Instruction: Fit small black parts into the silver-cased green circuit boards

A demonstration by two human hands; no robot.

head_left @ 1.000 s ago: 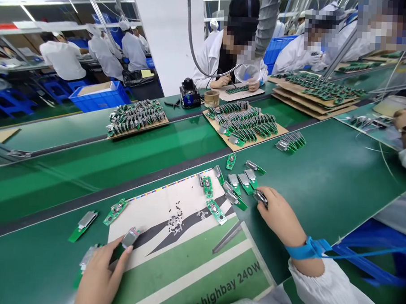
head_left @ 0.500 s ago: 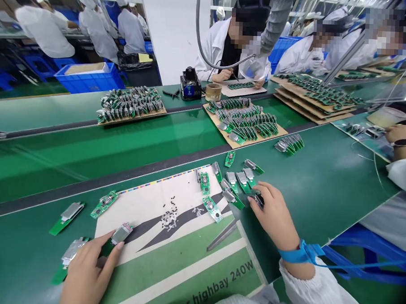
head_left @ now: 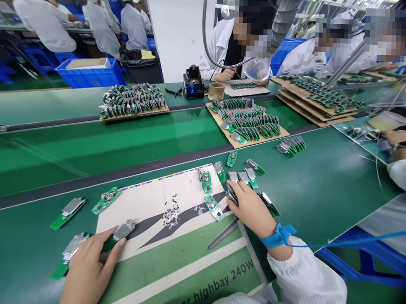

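The right hand (head_left: 250, 209), at four o'clock, narrowly pinched a green circuit board (head_left: 231, 196); the left hand (head_left: 89, 274), at eight o'clock, touched another board (head_left: 123, 230), its grip unclear.

From where I stand, the green circuit boards (head_left: 206, 182) pop against the cream printed sheet (head_left: 143, 207) with its black diagonal stripe (rainbow dashes along the edge), beside one blue wrist strap (head_left: 279, 235).
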